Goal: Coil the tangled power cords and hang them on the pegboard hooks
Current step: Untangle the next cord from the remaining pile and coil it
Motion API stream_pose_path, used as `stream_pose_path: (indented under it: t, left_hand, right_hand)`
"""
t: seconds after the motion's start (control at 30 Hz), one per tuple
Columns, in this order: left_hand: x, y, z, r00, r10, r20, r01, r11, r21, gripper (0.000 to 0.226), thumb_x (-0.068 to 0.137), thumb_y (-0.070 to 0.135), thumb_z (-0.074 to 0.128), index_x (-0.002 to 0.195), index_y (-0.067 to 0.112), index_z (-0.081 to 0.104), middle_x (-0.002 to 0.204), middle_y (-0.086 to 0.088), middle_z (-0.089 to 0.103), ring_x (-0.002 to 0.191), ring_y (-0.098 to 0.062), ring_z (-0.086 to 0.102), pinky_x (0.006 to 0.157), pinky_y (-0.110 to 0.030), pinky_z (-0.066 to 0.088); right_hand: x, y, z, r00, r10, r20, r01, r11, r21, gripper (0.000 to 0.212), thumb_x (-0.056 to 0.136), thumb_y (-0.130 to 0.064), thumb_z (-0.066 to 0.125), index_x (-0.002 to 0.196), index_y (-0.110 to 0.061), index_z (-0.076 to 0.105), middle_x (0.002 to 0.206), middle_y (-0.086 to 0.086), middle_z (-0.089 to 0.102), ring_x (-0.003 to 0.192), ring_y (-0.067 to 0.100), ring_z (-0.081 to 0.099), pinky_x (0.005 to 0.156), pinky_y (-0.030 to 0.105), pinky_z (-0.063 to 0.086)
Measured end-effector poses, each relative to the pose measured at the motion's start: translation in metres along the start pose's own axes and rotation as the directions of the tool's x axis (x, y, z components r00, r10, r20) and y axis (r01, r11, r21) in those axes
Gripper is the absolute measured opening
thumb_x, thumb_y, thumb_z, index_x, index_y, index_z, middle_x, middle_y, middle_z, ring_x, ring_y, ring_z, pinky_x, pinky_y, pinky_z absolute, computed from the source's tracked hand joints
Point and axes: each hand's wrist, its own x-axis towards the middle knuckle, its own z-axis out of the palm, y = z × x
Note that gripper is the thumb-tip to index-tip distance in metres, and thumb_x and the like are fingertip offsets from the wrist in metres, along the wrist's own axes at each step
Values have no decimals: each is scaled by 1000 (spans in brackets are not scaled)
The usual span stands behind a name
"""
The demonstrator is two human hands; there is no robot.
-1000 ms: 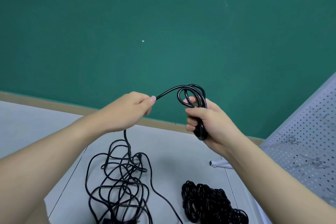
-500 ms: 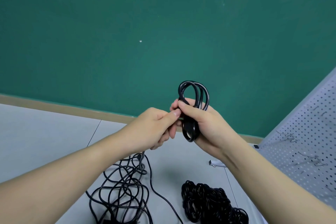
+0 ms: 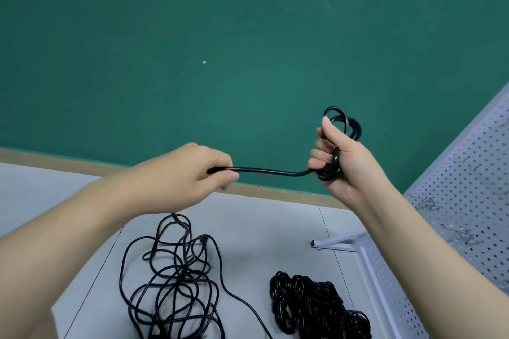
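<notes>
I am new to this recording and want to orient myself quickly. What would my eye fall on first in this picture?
First, the two hands in the middle: the right hand grips a small coil of black power cord, and the left hand pinches the strand stretched between them. Below lie a loose tangle of thin black cord and a denser black cord bundle on the grey floor. A white perforated metal pegboard stands at the right.
</notes>
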Motion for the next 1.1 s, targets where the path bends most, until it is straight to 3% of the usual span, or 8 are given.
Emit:
stream_pose_path:
  t: [0.13, 0.27, 0.33, 0.43, 0.6, 0.77, 0.9, 1.1]
  left_hand:
    - [-5, 21, -1, 983, 158, -93, -164, 984, -69, 28, 105, 38, 46, 87, 31, 66, 56, 11, 45, 53, -11, 41, 51, -20, 31]
    - [-4, 28, 3, 976, 174, -131, -191, 972, -135, 33, 105, 40, 46, 92, 22, 70, 58, 7, 42, 54, -10, 38, 52, -21, 31]
    - [-2, 24, 5, 973, 180, -147, -202, 968, -150, 35, 105, 41, 46, 85, 19, 64, 60, 2, 41, 54, -10, 35, 52, -26, 30]
    - [0, 18, 7, 978, 137, -156, -148, 987, -61, 43, 97, 57, 47, 77, 22, 60, 58, -3, 47, 52, -15, 35, 51, -33, 30]
    - [2, 10, 6, 968, -75, -238, 72, 997, -22, 73, 50, 92, 60, 71, 23, 48, 54, 7, 54, 51, -12, 38, 50, -31, 31]
    - [7, -2, 5, 993, -36, -116, 4, 963, -268, 70, 61, 82, 73, 73, 16, 52, 56, -4, 47, 54, -13, 32, 56, -34, 30]
    - [13, -16, 4, 993, -39, -110, -20, 871, -490, 64, 82, 74, 58, 68, 13, 48, 62, -1, 37, 60, -18, 33, 60, -33, 35]
    - [20, -31, 20, 979, -203, 5, 159, 753, -639, 55, 110, 46, 33, 76, 9, 57, 66, -5, 34, 65, -22, 40, 73, -41, 55]
  right_hand:
    - [-9, 9, 11, 997, -8, 73, 33, 939, -341, 65, 71, -48, 91, 109, -15, 50, 66, -6, 37, 52, 10, 33, 47, 21, 38]
    - [-25, 21, 26, 938, 158, 310, 24, 860, -510, 92, 49, -74, 90, 112, -18, 52, 74, 1, 34, 59, 13, 37, 53, 27, 38]
    - [-32, 26, 32, 870, 248, 427, 44, 822, -568, 73, 61, -67, 88, 100, -14, 56, 72, 0, 39, 59, 12, 39, 57, 28, 40]
    - [-43, 30, 40, 799, 348, 490, 75, 751, -656, 17, 80, -25, 71, 88, -18, 57, 65, -13, 49, 59, 9, 43, 58, 28, 41]
    - [-46, 41, 43, 730, 586, 352, -20, 533, -846, 28, 77, -18, 59, 103, -7, 59, 77, 9, 51, 61, 20, 47, 63, 44, 34]
    - [-46, 40, 44, 621, 652, 436, -180, 659, -730, 12, 92, -17, 58, 98, -6, 55, 71, -1, 50, 61, 15, 38, 62, 33, 35]
    - [-47, 30, 42, 588, 593, 550, -276, 787, -552, 11, 101, -17, 54, 93, -9, 55, 76, 3, 39, 63, 13, 35, 61, 27, 38]
    - [-39, 11, 36, 748, 299, 593, -358, 933, -18, 14, 101, -22, 56, 95, -10, 57, 78, -1, 39, 65, 12, 37, 63, 26, 42]
